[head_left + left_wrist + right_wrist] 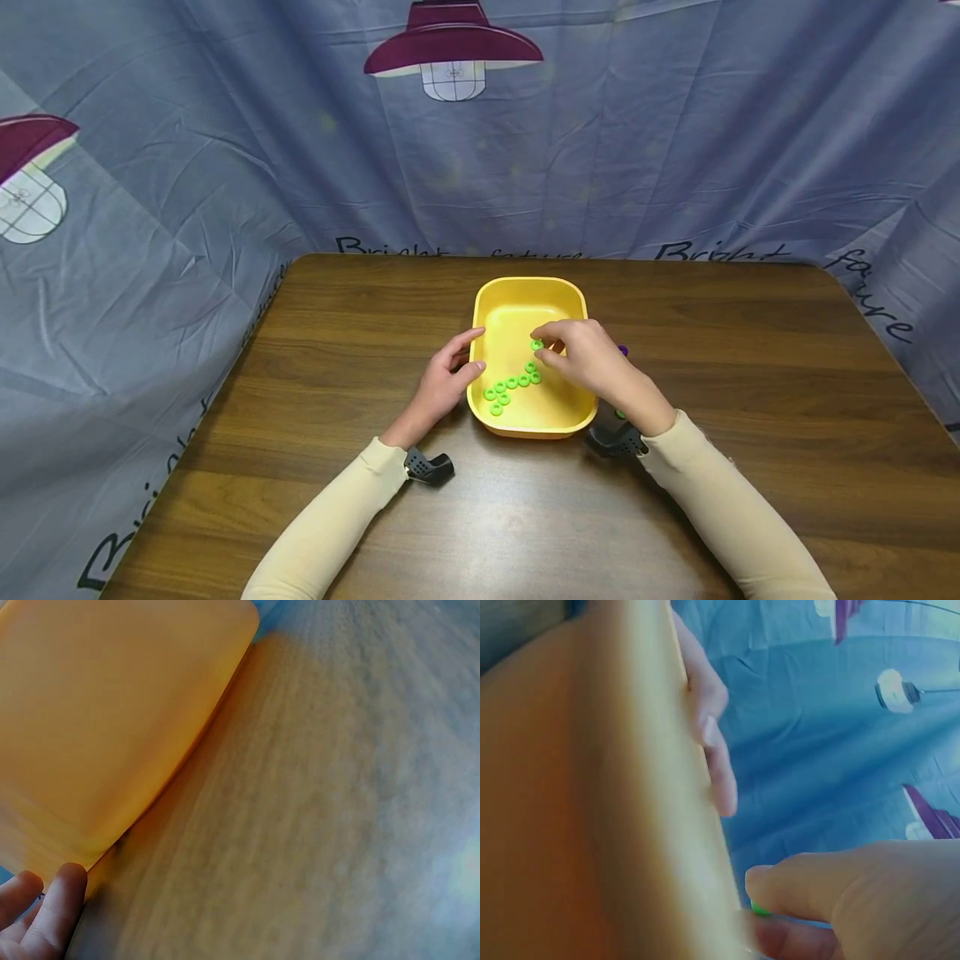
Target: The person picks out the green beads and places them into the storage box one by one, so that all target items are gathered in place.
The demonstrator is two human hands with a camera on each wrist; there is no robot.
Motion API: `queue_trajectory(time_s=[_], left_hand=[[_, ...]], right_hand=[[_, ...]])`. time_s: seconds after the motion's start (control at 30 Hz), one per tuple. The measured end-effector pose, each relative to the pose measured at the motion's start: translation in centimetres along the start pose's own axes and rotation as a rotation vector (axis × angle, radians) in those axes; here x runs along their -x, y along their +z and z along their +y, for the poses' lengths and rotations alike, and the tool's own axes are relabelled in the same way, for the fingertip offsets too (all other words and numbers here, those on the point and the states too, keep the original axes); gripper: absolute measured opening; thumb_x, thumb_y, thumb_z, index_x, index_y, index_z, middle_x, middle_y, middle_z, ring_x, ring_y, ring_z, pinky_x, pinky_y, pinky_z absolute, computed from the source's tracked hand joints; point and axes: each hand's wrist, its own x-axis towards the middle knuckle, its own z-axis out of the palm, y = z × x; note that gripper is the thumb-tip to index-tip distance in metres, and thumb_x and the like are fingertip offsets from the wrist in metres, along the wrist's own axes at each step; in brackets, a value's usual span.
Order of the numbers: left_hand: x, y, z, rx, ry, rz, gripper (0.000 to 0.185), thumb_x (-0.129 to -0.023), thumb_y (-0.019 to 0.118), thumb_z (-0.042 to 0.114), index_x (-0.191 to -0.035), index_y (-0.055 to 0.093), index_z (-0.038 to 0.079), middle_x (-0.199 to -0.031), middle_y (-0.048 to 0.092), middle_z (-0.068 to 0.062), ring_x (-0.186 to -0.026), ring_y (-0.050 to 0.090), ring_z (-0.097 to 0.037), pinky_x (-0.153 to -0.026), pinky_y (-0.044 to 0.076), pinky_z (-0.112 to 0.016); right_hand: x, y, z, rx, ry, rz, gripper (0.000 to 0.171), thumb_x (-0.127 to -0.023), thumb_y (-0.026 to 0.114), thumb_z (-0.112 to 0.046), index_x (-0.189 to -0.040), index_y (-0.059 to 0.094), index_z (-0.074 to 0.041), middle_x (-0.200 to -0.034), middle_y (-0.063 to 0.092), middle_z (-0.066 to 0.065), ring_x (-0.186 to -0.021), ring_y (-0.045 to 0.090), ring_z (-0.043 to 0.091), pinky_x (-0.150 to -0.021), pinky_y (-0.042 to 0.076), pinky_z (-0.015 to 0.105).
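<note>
On the brown wooden table (300,467) stands a yellow plastic tray with rounded corners (517,312), near the middle of the table top. Inside the tray lie several small green plastic rings (510,385), arranged in a short curved row on the tray floor, close to the near left part.

Above the tray is the right hand (588,358). Its thumb and forefinger are pressed together on one more small green ring (537,344), which is held over the tray floor, a little beyond the row of the other rings. In the right wrist view this pinched ring (759,908) shows only as a small green spot between the fingertips (780,889), just beside the yellow wall.

At the left side of the tray rests the left hand (442,383). Its fingers are loosely bent and lie against the left wall and rim of the tray; the thumb touches the rim lower down. The left wrist view shows two fingertips (56,900) near the outer yellow wall.

Behind the right hand a small purple object (622,351) lies on the table; what it is I cannot tell. Both arms wear cream long sleeves (330,517). Around the table hangs a grey-blue cloth with dark red lamp pictures (450,50).
</note>
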Motion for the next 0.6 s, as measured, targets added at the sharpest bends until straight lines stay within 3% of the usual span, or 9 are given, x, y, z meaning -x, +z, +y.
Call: queue_trajectory(time_s=[0.27,0.6], left_hand=[[0.1,0.0,0.2,-0.001,0.0,-0.002,0.053,-0.095,0.06,0.004,-0.147,0.053,0.007,-0.153,0.051,-0.017,-0.124,0.061,-0.04,-0.096,0.056,-0.04],[0.0,0.0,0.1,-0.023,0.001,-0.001,0.052,-0.095,0.06,0.006,-0.147,0.053,0.008,-0.151,0.053,-0.017,-0.123,0.062,-0.039,-0.097,0.056,-0.04]], right_hand=[[-0.1,1.5,-0.1,0.008,0.007,-0.014,0.016,-0.086,0.072,-0.006,-0.101,0.078,-0.003,-0.09,0.078,0.009,-0.076,0.071,0.017,-0.07,0.058,0.035],[0.1,2.5,-0.5,0.146,0.052,-0.032,0.013,-0.088,0.072,-0.009,-0.099,0.078,-0.007,-0.088,0.077,0.007,-0.077,0.07,0.02,-0.067,0.057,0.039]])
